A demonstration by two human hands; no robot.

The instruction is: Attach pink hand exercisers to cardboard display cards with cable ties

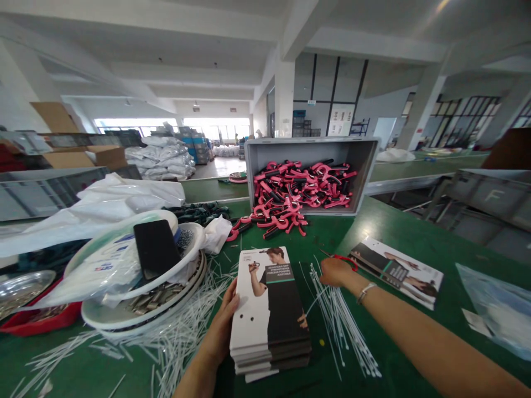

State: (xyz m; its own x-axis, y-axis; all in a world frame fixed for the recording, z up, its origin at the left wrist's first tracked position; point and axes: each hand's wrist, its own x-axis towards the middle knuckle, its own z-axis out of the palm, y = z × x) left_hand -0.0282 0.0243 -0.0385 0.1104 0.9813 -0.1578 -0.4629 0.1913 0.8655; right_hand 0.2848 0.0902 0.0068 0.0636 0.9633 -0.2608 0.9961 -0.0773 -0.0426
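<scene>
Printed card makes up the uneven stack point(269, 309) at the lower centre of the frame; its lower layers jut out, so a sideways push from the left hand point(223, 318) could set it sliding across the bench point(398, 221). That hand's fingers lie along the stack's left side; whether they grip any card, I cannot tell. Right of the stack, the right hand point(332, 272) has its fingers bunched at the upper ends of white ties point(344, 331), though what they pinch is hidden. Those ties overlap, so pulling one could drag several, and the red-handled scissors point(350, 261) beside the hand might snag or nick. Slim, pale and stringy, the ties look like flexible plastic; the cards are flat and matt, with punched holes. Beyond, curved pink-and-black hand grips point(286, 221) spill from a rigid grey crate point(311, 149); one knock could loosen more.
</scene>
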